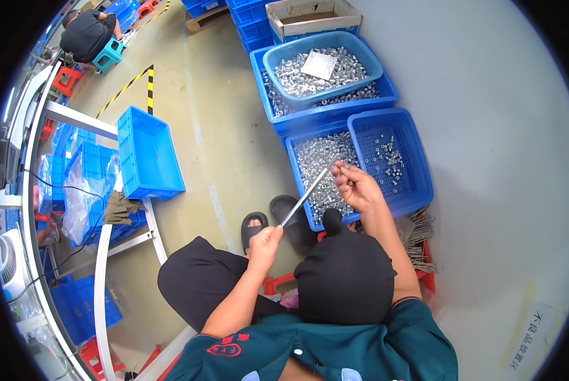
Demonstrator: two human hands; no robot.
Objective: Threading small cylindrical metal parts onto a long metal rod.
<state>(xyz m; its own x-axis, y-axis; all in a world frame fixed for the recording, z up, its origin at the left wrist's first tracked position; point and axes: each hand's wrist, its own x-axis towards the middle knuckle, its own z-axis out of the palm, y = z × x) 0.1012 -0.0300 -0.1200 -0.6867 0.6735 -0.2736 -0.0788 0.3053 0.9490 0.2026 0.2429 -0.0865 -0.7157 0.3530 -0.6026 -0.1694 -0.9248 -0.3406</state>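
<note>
- Left hand (265, 240) pinches the lower end of a thin metal rod (308, 192).
- Right hand (354, 185) grips its upper end, over a blue crate (299, 152) of small metal parts.

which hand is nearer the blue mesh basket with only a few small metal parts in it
Right. The right hand holds the thin metal rod's upper end just beside the sparse blue mesh basket; the left hand grips the rod's lower end, farther away above the knees.

Dark green short-sleeved shirt (335, 346) with a red emblem on the left shoulder, black trousers (199, 279), black slippers (254, 225).
</note>
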